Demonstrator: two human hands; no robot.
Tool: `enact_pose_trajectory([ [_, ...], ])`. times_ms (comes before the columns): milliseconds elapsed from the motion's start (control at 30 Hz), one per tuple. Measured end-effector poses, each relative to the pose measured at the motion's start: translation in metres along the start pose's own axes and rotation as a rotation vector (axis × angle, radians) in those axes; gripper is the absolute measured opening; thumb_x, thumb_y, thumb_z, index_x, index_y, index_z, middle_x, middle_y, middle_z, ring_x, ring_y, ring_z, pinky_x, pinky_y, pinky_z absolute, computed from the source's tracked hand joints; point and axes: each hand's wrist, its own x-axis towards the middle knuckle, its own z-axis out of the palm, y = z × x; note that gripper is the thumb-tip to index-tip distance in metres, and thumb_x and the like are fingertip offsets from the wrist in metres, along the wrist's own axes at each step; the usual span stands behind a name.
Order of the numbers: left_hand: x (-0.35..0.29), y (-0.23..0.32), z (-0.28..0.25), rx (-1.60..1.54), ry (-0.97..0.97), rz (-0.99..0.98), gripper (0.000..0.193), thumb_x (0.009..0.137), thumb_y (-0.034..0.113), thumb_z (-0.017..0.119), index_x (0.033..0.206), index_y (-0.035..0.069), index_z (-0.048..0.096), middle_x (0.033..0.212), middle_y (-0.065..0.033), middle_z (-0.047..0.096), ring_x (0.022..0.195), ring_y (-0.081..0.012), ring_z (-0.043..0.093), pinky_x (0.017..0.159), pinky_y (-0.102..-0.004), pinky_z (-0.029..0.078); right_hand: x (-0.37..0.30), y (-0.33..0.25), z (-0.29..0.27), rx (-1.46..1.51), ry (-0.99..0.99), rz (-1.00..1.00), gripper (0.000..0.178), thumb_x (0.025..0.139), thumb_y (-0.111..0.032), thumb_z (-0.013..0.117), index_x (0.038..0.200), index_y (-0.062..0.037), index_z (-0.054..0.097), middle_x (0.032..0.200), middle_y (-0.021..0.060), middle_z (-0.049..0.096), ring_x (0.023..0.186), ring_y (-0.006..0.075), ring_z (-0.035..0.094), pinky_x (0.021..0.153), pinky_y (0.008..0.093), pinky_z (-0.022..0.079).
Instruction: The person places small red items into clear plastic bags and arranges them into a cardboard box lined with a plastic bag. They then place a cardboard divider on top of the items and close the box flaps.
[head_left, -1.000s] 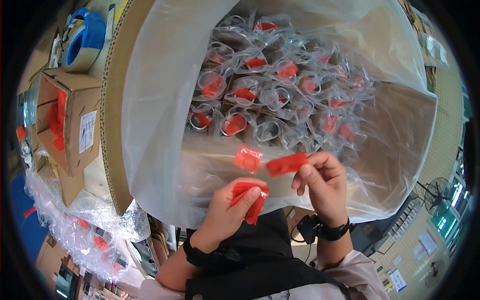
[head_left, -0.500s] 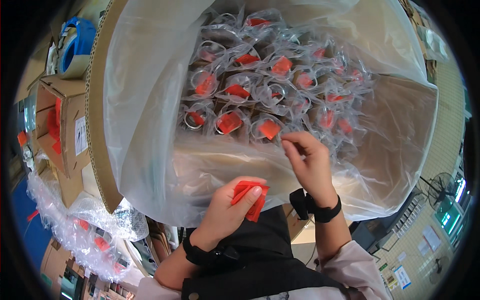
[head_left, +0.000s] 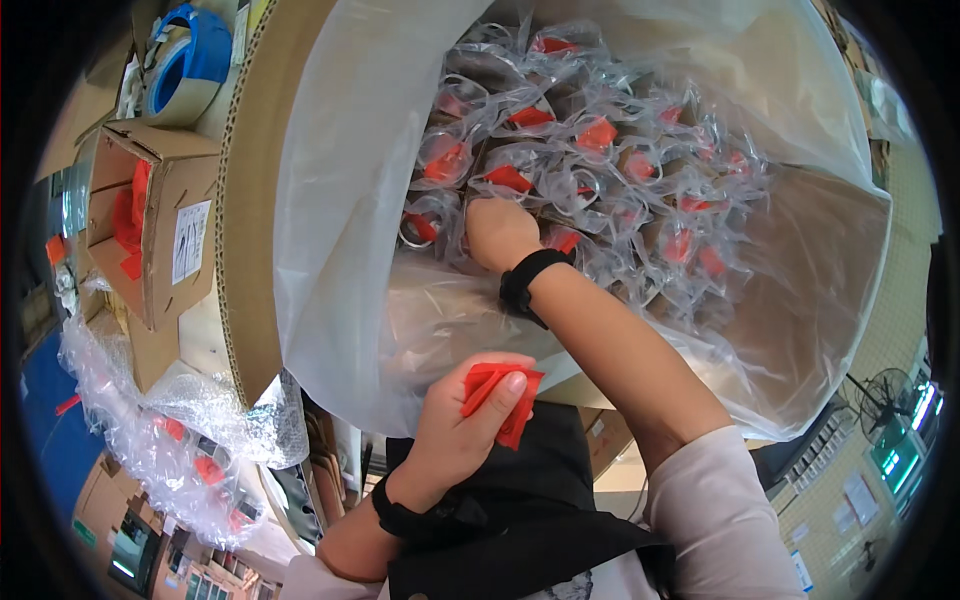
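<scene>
Already, most of the clear bags [head_left: 515,158] in the carton [head_left: 250,200] are showing a red packet [head_left: 597,134], from the far edge down toward the near-left corner. Near the right edge, crumpled plastic is blurring the view, so whether every bag is holding one cannot be told. Outside the near edge, the left hand [head_left: 458,412] is pinching an unplaced red stack [head_left: 508,412] under its thumb. The right hand [head_left: 503,235] is resting among bags by the near edge, its fingertips hiding, grip unreadable. Beyond the left edge, a small box [head_left: 183,170] is holding more red pieces [head_left: 133,215].
</scene>
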Motion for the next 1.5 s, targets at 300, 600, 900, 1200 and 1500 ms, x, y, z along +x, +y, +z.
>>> enact_pose_trajectory([
  [300, 0.008, -0.002, -0.007, -0.109, -0.086, -0.043, 0.032, 0.094, 0.016, 0.059, 0.120, -0.003, 0.053, 0.100, -0.0108, 0.064, 0.089, -0.0166, 0.063, 0.076, -0.0299, 0.053, -0.097, 0.048, -0.073, 0.710, 0.071, -0.104, 0.015, 0.076, -0.010, 0.064, 0.079, 0.0034, 0.058, 0.065, 0.0152, 0.060, 0.060, 0.0239, 0.066, 0.056, 0.0354, 0.051],
  [600, 0.019, 0.002, 0.009, -0.247, -0.290, -0.183, 0.039, 0.096, 0.023, 0.057, 0.129, 0.003, 0.051, 0.107, -0.0027, 0.062, 0.091, -0.0069, 0.056, 0.075, -0.0212, 0.045, -0.200, 0.150, -0.071, 0.780, 0.286, 0.198, 0.019, 0.081, 0.000, 0.065, 0.100, 0.0038, 0.065, 0.081, 0.0111, 0.069, 0.072, 0.0137, 0.068, 0.064, 0.0268, 0.053],
  [900, 0.026, -0.001, 0.053, 0.057, -0.166, -0.115, 0.028, 0.097, 0.019, 0.056, 0.117, 0.000, 0.060, 0.093, -0.0031, 0.066, 0.077, -0.0073, 0.058, 0.066, -0.0237, 0.047, -0.189, 0.136, -0.023, 0.345, 0.621, 0.177, 0.025, 0.081, -0.016, 0.070, 0.101, -0.0007, 0.068, 0.093, 0.0191, 0.068, 0.056, 0.0272, 0.061, 0.059, 0.0358, 0.050],
  [1200, 0.034, -0.031, 0.120, 0.439, -0.268, 0.045, 0.020, 0.085, 0.021, 0.073, 0.090, 0.001, 0.068, 0.077, -0.0042, 0.069, 0.068, -0.0084, 0.060, 0.063, -0.0257, 0.049, -0.283, 0.137, -0.084, 1.199, 0.234, 0.058, 0.015, 0.082, -0.006, 0.073, 0.096, -0.0006, 0.070, 0.082, 0.0024, 0.061, 0.065, 0.0050, 0.053, 0.055, 0.0218, 0.044],
  [1500, 0.045, -0.045, 0.137, 0.176, -0.149, -0.010, 0.023, 0.093, 0.018, 0.063, 0.106, -0.001, 0.061, 0.082, -0.0031, 0.065, 0.060, -0.0050, 0.053, 0.053, -0.0197, 0.043, -0.292, 0.159, -0.073, 1.324, 0.034, 0.201, 0.013, 0.085, -0.009, 0.071, 0.091, 0.0010, 0.068, 0.067, 0.0001, 0.062, 0.058, 0.0029, 0.055, 0.053, 0.0199, 0.044],
])
